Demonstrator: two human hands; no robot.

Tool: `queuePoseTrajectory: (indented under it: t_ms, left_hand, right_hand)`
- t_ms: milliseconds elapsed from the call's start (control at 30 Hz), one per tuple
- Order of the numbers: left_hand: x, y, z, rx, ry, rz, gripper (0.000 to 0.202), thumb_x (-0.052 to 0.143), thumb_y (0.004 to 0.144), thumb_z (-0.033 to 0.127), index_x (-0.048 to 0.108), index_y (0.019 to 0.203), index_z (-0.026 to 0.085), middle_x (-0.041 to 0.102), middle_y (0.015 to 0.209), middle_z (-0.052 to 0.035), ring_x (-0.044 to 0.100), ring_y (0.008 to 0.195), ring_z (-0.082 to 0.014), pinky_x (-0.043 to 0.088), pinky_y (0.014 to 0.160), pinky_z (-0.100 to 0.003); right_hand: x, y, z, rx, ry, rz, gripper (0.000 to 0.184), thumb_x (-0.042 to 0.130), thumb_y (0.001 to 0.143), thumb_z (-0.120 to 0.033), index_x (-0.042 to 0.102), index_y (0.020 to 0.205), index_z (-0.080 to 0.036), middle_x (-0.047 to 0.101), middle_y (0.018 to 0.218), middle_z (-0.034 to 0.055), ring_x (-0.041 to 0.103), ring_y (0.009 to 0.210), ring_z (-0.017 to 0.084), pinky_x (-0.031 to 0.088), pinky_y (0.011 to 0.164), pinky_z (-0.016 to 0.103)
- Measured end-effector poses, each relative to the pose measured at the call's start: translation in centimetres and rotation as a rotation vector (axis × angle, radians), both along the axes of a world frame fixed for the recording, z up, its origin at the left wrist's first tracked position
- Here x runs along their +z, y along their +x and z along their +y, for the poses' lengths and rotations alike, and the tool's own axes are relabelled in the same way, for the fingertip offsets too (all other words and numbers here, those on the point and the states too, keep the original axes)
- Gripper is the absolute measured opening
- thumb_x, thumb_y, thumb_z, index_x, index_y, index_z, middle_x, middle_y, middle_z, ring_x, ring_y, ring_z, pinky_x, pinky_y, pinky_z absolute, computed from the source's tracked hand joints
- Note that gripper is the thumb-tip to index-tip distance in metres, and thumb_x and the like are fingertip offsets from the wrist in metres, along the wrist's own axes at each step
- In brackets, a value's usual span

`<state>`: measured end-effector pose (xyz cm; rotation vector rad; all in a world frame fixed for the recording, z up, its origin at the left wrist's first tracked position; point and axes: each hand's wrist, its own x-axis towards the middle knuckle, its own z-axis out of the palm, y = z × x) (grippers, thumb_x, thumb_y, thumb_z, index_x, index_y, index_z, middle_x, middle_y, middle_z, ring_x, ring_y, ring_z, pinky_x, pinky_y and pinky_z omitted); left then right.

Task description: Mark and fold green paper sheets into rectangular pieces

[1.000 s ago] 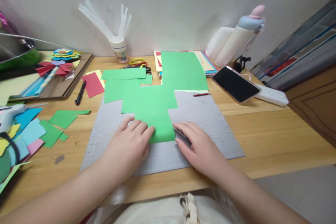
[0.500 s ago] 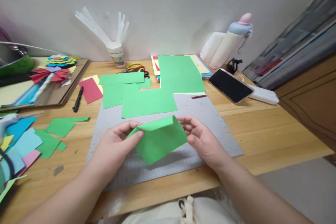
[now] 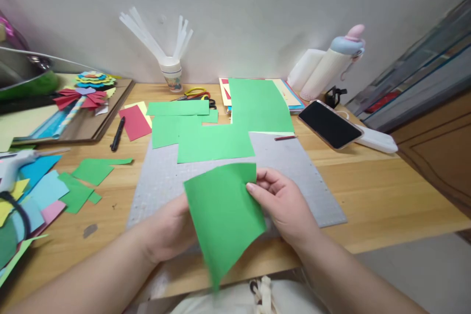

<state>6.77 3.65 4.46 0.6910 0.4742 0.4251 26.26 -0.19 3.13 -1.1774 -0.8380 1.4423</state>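
Note:
A sheet of green paper (image 3: 225, 211) is held up over the grey cutting mat (image 3: 316, 191), its lower corner hanging toward me past the table's front edge. My right hand (image 3: 285, 201) pinches the sheet's right edge, thumb on the front and fingers curled behind. At the sheet's left side is my left hand (image 3: 171, 228), slightly blurred; its fingers are hidden behind the paper. Just beyond, a cut green piece (image 3: 215, 143) rests partly on the mat, overlapping another green piece (image 3: 165, 131). A green strip (image 3: 178, 108) lies behind them.
At the back right, a large green sheet (image 3: 261, 108) tops a paper stack, with a phone (image 3: 330, 124) and bottle (image 3: 327, 71) beyond. Scissors (image 3: 196, 93) lie near a cup of white sticks (image 3: 172, 74). Paper scraps (image 3: 75, 194) and a glue gun (image 3: 16, 167) occupy the left.
The green paper has gone from a folded-over top edge to an opened sheet, turned and hanging lower. My left hand has slid behind it, while my right thumb has come onto its front.

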Motion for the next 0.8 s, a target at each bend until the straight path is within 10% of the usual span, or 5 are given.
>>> queuePoseTrajectory:
  t_ms: [367, 600, 800]
  left_hand:
    - [0.3, -1.7, 3.0, 0.395, 0.160, 0.477, 0.045, 0.081, 0.068, 0.041, 0.068, 0.106, 0.019, 0.077, 0.095, -0.0066, 0.072, 0.082, -0.0246, 0.057, 0.077, -0.036]
    - [0.5, -1.6, 2.5, -0.132, 0.378, 0.705, 0.028, 0.075, 0.072, 0.042, 0.066, 0.069, 0.016, 0.070, 0.066, -0.0010, 0.062, 0.058, -0.0137, 0.046, 0.057, -0.024]
    - [-0.2, -1.1, 2.3, -0.038, 0.212, 0.729, 0.035, 0.071, 0.073, 0.050, 0.055, 0.074, 0.018, 0.071, 0.062, -0.0011, 0.056, 0.039, -0.0083, 0.026, 0.038, -0.017]
  right_hand:
    - [0.0, 5.9, 2.1, -0.153, -0.003, -0.290, 0.050, 0.080, 0.067, -0.043, 0.056, 0.107, -0.024, 0.060, 0.065, -0.0056, 0.055, 0.056, 0.013, 0.043, 0.054, 0.025]
    - [0.8, 7.7, 5.8, -0.012, 0.401, -1.035, 0.029, 0.057, 0.089, -0.028, 0.062, 0.117, -0.023, 0.061, 0.078, 0.0004, 0.057, 0.069, 0.017, 0.045, 0.069, 0.032]
    - [1.7, 4.6, 3.7, -0.037, 0.519, -1.505, 0.055, 0.055, 0.093, -0.036, 0.044, 0.144, -0.020, 0.051, 0.142, 0.0171, 0.045, 0.131, 0.035, 0.029, 0.107, 0.059]
